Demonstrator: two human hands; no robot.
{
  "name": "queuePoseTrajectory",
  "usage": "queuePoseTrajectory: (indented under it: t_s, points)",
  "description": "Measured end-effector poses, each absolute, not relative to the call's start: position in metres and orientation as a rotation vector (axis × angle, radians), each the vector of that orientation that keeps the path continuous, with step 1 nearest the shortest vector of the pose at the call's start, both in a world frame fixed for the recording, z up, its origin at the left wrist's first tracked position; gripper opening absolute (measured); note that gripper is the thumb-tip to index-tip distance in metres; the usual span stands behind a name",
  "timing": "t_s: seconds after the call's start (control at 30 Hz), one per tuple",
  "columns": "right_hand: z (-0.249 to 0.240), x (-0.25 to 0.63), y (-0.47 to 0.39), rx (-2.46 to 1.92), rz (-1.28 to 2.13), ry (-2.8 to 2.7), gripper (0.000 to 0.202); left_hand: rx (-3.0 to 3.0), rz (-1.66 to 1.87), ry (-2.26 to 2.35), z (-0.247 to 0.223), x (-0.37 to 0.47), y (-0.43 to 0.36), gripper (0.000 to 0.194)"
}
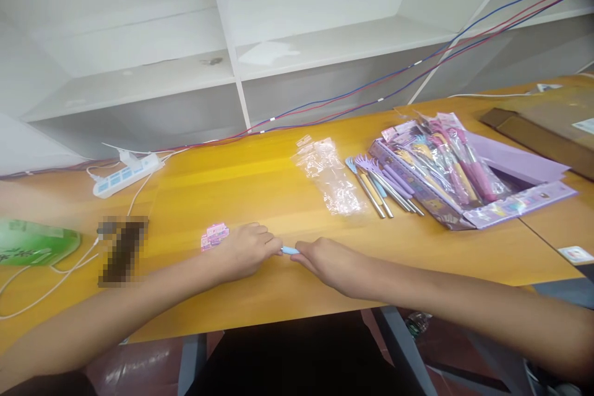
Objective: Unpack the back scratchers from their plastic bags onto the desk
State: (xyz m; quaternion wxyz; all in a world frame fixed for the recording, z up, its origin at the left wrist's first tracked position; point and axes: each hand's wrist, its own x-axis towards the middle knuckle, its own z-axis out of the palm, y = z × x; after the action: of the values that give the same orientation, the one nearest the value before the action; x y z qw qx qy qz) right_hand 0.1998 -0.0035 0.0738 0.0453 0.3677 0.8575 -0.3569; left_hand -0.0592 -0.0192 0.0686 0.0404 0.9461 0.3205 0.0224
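Both of my hands meet over the near middle of the table. My left hand (pixel 248 249) and my right hand (pixel 327 263) are closed on a light-blue back scratcher (pixel 290 250), gripping it from opposite sides. Only a short blue piece shows between the fingers; the rest is hidden. Just beyond my left hand lie small pink printed cards (pixel 215 235), partly covered by it. To the right, several loose back scratchers (pixel 371 184) with claw heads, coloured grips and metal rods lie side by side. Clear plastic sleeves (pixel 329 173) are spread to their left.
An open purple display box (pixel 524 201) holds several wrapped back scratchers (pixel 457 161). A cardboard box (pixel 547 130) is at the far right. On the left are a white power strip (pixel 130 176), its cables and a green packet (pixel 41 241). White shelving (pixel 334 49) stands behind the table.
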Motion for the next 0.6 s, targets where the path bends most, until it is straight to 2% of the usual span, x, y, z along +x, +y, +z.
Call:
queuePoseTrajectory:
  t_s: [0.07, 0.13, 0.3, 0.4, 0.5, 0.6]
  points:
    - [0.066, 0.203, -0.007, 1.149, -0.799, 2.745, 0.034, 2.614, 0.065, 1.055, 0.074, -0.057, -0.022, 0.029]
    - [0.058, 0.208, -0.010, 1.117, -0.655, 2.900, 0.028, 2.280, 0.109, 1.077, 0.079, -0.053, -0.028, 0.036]
    - [0.073, 0.234, -0.013, 0.811, -0.799, 3.112, 0.027, 1.288, 0.069, 0.912, 0.078, -0.047, -0.066, 0.056]
    - [0.092, 0.273, 0.007, 0.674, -0.868, 3.097, 0.024, 0.941, 0.073, 0.833, 0.062, -0.059, -0.097, 0.063]
    - [0.090, 0.339, 0.048, 0.941, -0.597, 3.070, 0.030, 0.914, 0.062, 0.890, 0.047, -0.081, -0.119, 0.064]
    - [0.071, 0.399, 0.089, 1.695, 0.054, 2.801, 0.032, 0.977, 0.121, 0.956, 0.045, -0.092, -0.118, 0.063]
